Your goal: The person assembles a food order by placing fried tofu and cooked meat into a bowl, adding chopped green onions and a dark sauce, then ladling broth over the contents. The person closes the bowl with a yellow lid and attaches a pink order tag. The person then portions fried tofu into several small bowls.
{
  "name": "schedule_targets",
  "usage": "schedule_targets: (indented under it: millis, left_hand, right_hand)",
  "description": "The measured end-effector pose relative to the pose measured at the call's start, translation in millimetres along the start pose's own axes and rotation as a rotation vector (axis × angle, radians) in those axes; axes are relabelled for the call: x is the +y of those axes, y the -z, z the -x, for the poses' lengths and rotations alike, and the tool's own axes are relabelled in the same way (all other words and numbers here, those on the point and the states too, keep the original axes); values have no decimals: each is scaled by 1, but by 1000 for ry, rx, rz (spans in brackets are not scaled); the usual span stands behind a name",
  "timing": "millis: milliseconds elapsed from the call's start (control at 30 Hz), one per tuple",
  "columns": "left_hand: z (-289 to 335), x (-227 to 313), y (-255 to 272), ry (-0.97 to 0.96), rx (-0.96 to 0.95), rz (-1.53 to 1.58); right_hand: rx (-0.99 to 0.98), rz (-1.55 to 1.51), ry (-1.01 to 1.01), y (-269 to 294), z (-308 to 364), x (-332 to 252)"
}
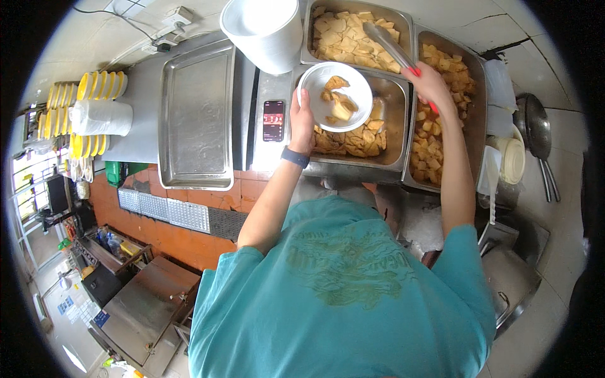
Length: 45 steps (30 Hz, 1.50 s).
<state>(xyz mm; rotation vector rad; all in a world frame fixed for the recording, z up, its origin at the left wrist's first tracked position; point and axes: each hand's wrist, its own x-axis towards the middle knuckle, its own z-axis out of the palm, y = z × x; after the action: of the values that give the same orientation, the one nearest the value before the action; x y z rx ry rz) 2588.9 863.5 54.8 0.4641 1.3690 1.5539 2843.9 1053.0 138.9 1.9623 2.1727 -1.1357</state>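
My left hand (302,126) grips a white bowl (314,113) by its left side, the thumb up at the rim. A few brown and pale food pieces (341,107) lie in it. Under the bowl is a steel pan (399,126) with folded brown pieces (353,143), partly hidden. My right hand (431,88) is closed around the red handles of metal tongs (389,45), whose tips reach over the far pan of pale flat slices (343,38). Whether the tips hold a slice I cannot make out. My right forearm crosses the right pan of browned chunks (427,154).
A tall stack of white bowls (263,34) stands beyond my left hand. A phone (273,121) lies on the counter, left of it a big steel tray (196,120). Yellow-rimmed containers (102,85) are stacked at far left. Dark pans (535,129) are at the right.
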Motion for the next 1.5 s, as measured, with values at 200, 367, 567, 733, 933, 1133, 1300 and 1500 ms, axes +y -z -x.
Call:
schedule_targets:
  millis: [200,367,567,733,933,1133,1300,1500]
  left_hand:
    - [26,-1,5,56,105,33]
    - [17,-8,4,49,37,91]
    - [-10,-10,-5,-24,45,97]
    - [-16,-4,-3,51,41,134]
    - [-9,4,7,68,-17,167]
    - [-8,9,16,90,-26,134]
    - [-11,12,5,99,-103,151]
    - [-19,-3,-5,196,-220,185]
  right_hand:
    - [-17,198,56,-36,-73,0]
    - [-47,-12,62,-10,-19,1]
    - [-226,-275,88,43,77,4]
    - [-135,-113,-106,19,14,2]
    - [-176,-59,-129,-15,-42,2]
    - [-190,-313,6,23,74,-3]
    - [61,-337,-160,23,163,31]
    - [417,-186,-525,-12,188,112]
